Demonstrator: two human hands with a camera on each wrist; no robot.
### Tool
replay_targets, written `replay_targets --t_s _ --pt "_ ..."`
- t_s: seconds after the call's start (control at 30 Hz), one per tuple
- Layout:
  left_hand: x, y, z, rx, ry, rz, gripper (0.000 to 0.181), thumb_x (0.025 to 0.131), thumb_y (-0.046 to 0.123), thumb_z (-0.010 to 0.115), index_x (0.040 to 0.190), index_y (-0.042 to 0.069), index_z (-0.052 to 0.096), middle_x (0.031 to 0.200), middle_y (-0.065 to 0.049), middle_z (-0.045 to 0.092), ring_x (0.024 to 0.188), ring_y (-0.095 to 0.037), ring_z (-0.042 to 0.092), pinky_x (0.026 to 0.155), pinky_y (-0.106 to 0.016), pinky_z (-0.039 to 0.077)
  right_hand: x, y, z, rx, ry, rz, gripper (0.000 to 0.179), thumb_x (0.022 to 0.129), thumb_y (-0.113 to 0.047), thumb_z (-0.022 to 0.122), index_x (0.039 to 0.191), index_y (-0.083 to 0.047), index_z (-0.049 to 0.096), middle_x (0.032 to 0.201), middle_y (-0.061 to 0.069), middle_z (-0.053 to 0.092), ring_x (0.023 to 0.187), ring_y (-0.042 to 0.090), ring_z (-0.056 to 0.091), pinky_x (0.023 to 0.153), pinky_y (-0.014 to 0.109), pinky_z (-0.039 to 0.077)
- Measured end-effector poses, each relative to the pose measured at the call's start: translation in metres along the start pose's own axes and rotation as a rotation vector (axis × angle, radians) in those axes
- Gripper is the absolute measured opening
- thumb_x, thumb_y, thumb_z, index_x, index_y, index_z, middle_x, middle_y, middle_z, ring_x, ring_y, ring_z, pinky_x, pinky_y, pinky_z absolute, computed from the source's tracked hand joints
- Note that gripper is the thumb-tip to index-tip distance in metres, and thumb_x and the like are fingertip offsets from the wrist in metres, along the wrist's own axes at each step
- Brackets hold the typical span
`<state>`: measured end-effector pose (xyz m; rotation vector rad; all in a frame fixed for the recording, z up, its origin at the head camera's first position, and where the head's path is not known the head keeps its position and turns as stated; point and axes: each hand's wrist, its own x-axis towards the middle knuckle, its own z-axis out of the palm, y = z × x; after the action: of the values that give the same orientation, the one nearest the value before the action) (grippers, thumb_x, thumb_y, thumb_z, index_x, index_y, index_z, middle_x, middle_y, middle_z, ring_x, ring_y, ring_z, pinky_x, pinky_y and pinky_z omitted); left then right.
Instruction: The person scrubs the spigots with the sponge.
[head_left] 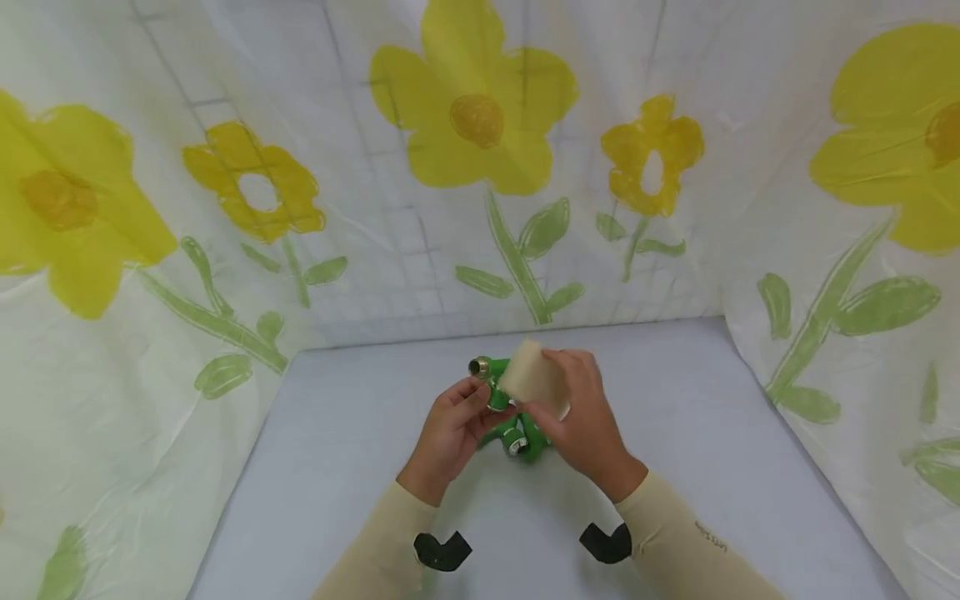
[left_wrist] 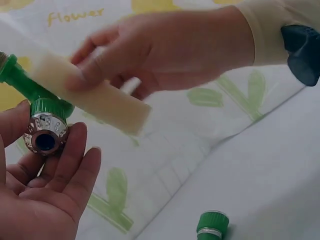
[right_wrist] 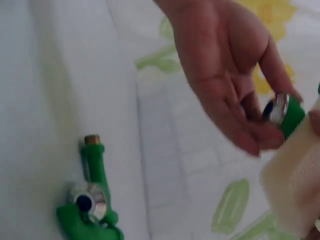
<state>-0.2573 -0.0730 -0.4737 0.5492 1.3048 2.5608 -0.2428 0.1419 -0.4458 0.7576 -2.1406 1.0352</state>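
Observation:
My left hand (head_left: 442, 429) pinches a green tap (left_wrist: 37, 95) by its ribbed silver-and-green knob, holding it raised over the table. A brass threaded end shows on this tap in the head view. In my right hand (head_left: 588, 417) is a pale beige sponge block (left_wrist: 105, 100), gripped between thumb and fingers. The sponge lies close against the tap's body and covers part of it; the left wrist view blurs it. Below the hands, a second green tap (right_wrist: 97, 170) with a silver knob rests on the table, partly hidden in the head view.
The table (head_left: 337, 467) has a pale, smooth cover. White sheeting (head_left: 390, 275) painted with yellow flowers and green leaves stands at its back and both sides. Black bands (head_left: 442, 552) sit by the cream sleeves (head_left: 697, 546).

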Motion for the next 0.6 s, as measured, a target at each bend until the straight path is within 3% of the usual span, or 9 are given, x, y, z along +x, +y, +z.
replay_targets --t_s 0.13,0.23,0.43,0.6 --pt "-0.001 -0.006 -0.002 0.078 -0.062 0.023 0.028 0.101 0.045 0.077 0.116 0.021 0.075 0.101 0.004 0.07 0.09 -0.009 0.066 0.079 -0.025 0.057 -0.001 -0.019 0.006 -0.004 -0.093 -0.199 0.075 0.087 -0.016 0.093 0.149 -0.001 0.055 0.135 0.019 0.054 0.123 0.036 0.053 0.093 0.055 0.058" --pt "-0.001 -0.009 -0.002 0.133 -0.09 0.037 0.039 0.1 0.054 0.073 0.123 0.023 0.075 0.101 0.005 0.069 0.09 -0.009 0.063 0.077 -0.024 0.055 0.003 -0.021 0.008 -0.055 -0.084 -0.266 0.077 0.084 -0.017 0.096 0.149 -0.003 0.058 0.133 0.018 0.055 0.12 0.036 0.054 0.094 0.052 0.056" --pt "-0.003 -0.01 0.003 0.165 0.029 -0.068 0.028 0.114 0.016 0.059 0.133 0.0 0.071 0.113 -0.006 0.073 0.096 -0.015 0.07 0.092 -0.033 0.061 -0.002 -0.001 0.007 -0.06 -0.033 -0.22 0.083 0.077 -0.009 0.1 0.149 -0.002 0.059 0.13 0.021 0.055 0.117 0.039 0.053 0.088 0.055 0.057" --pt "-0.003 -0.014 0.003 0.104 0.062 -0.099 0.028 0.112 0.011 0.057 0.132 -0.001 0.072 0.115 -0.009 0.073 0.096 -0.017 0.071 0.092 -0.035 0.061 -0.006 0.004 0.008 -0.057 -0.031 -0.208 0.084 0.075 -0.006 0.1 0.149 -0.001 0.058 0.131 0.021 0.054 0.119 0.039 0.052 0.088 0.055 0.057"
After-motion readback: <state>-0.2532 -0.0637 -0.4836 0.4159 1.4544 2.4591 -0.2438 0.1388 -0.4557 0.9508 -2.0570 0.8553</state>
